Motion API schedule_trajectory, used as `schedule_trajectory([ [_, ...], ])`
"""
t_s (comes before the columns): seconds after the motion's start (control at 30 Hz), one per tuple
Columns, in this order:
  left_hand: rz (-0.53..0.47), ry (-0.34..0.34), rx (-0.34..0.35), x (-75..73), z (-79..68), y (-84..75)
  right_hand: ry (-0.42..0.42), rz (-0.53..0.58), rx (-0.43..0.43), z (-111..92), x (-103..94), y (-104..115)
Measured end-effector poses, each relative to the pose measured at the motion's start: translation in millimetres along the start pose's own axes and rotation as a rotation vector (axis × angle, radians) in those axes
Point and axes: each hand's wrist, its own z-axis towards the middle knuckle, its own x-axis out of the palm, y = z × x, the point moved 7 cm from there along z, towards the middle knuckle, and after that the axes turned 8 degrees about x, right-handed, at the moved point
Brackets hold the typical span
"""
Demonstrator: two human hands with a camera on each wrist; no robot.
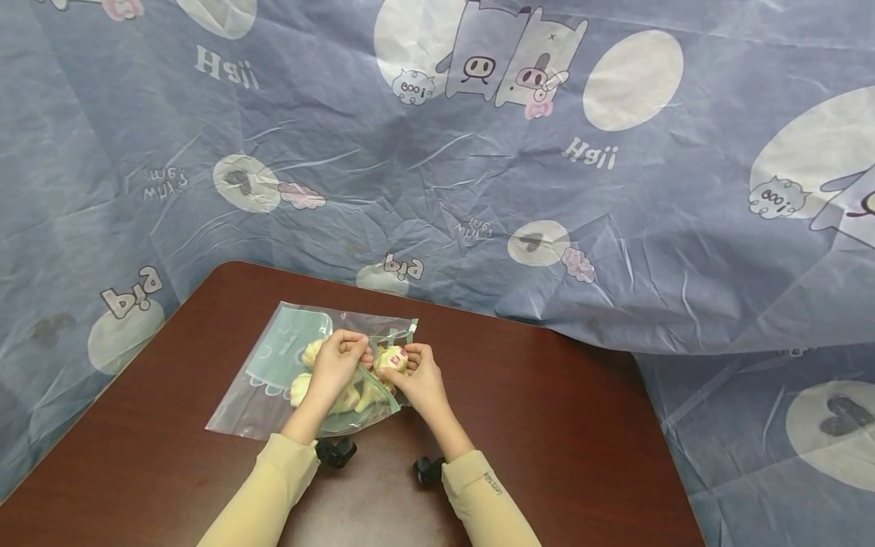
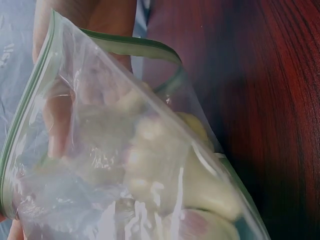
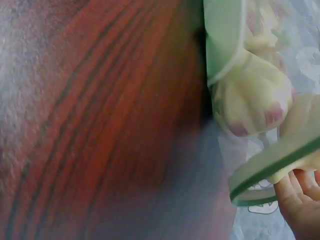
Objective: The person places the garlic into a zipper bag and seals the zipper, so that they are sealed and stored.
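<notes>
A clear zip bag (image 1: 235, 406) with a green print lies on the table, its green-edged mouth turned toward the right. Several pale yellow garlic bulbs (image 3: 255, 97) with purple patches show through the plastic. My left hand (image 1: 335, 368) pinches the bag's edge near the mouth. At the opening, my right hand (image 1: 424, 384) holds a garlic bulb (image 1: 392, 360) between thumb and fingers. In the left wrist view, the green zip strip (image 2: 145, 45) bows outward and the mouth gapes. Glare on the plastic hides part of the contents.
The dark red-brown table (image 1: 547, 425) extends to the right of the bag. A blue-grey printed cloth (image 1: 424, 167) hangs behind the table and along its sides. Black wrist cameras (image 1: 336, 453) sit by both cuffs, near the front of the bag.
</notes>
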Motion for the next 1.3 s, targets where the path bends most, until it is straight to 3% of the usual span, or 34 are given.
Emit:
schedule_trajectory([
  [0.23,0.006,0.01,0.004,1.0,-0.5,-0.2,0.005,-0.033,0.038,0.8,6.4,-5.1],
  [0.4,0.0,0.007,0.008,1.6,-1.2,-1.5,0.039,-0.052,0.009,1.4,10.9,-3.6],
  [0.6,0.005,0.008,0.0,0.9,-2.4,-1.4,0.046,-0.143,-0.037,1.2,13.9,-3.1],
  [0.83,-0.004,0.024,-0.004,1.7,-4.0,-1.0,0.07,-0.333,-0.186,-2.9,17.6,4.5],
  [0.9,-0.005,0.022,-0.007,1.6,-4.2,-0.6,0.088,-0.371,-0.193,-4.2,18.8,4.5],
  [1.13,-0.012,0.013,-0.01,2.4,-4.2,-0.3,0.136,-0.293,-0.106,-4.3,17.4,-1.6],
  [1.3,-0.001,0.01,-0.006,2.1,-3.3,-0.7,0.055,-0.201,-0.102,-4.5,2.6,3.6],
])
